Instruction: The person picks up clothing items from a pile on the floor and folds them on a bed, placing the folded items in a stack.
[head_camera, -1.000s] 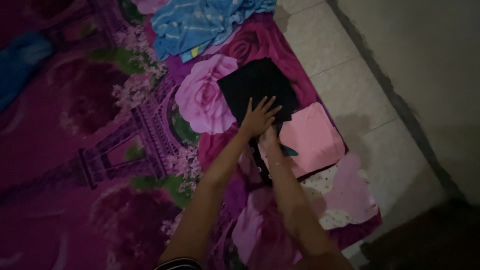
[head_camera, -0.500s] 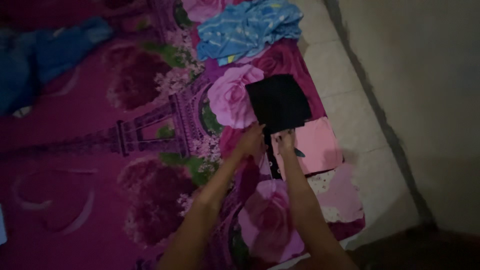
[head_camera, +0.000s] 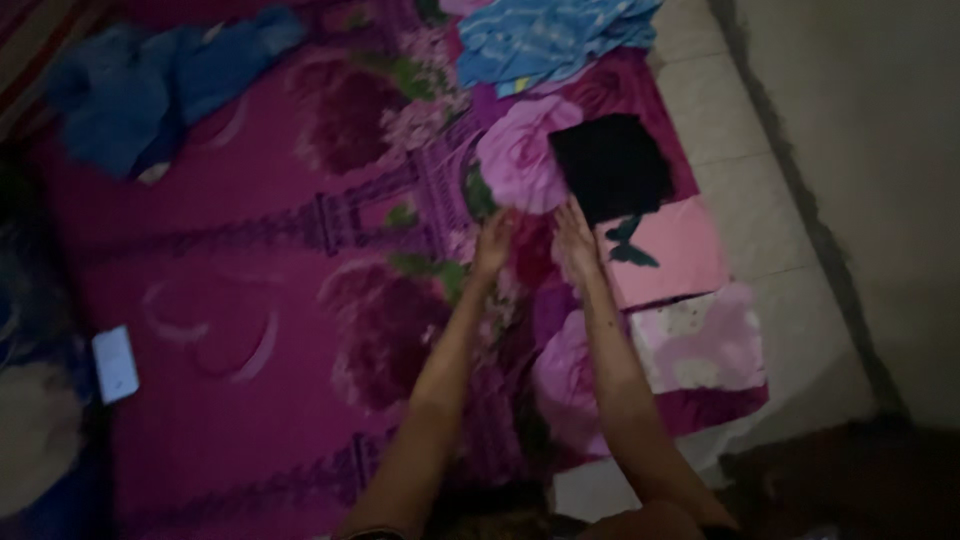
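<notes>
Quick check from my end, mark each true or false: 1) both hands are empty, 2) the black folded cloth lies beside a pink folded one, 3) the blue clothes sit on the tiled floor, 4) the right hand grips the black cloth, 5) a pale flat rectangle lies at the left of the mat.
1) True: the left hand and right hand are open and flat, holding nothing.
2) True: the black folded cloth adjoins the pink folded cloth.
3) False: the blue clothes lie on the magenta flowered mat, not the tiles.
4) False: the right hand only rests by its near edge, fingers spread.
5) True: the pale flat rectangle lies there.
</notes>
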